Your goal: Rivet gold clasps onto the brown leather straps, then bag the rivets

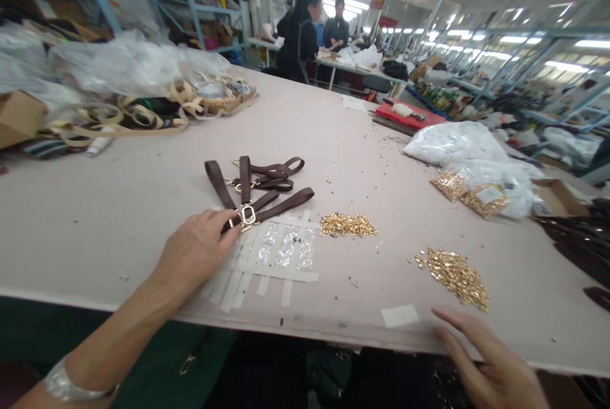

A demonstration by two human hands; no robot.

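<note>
My left hand [197,250] rests at the near ends of several dark brown leather straps [245,177], its fingers closed around one end beside a gold buckle [248,214]. Looped straps fan out away from it on the table. My right hand [490,358] is at the front edge, thumb and fingers apart, holding nothing. Beyond it lies a loose pile of small gold metal pieces [457,275]. A second gold pile [347,225] sits right of the straps. Between my hands, clear plastic patches [286,247] are taped to the tabletop with whitish strips.
Plastic bags and tan strap rolls [138,110] cover the back left. At the right stand clear bags of gold pieces [481,199], an open cardboard box [560,198] and dark straps [581,244]. A red block [410,117] lies farther back. Two people stand beyond the table.
</note>
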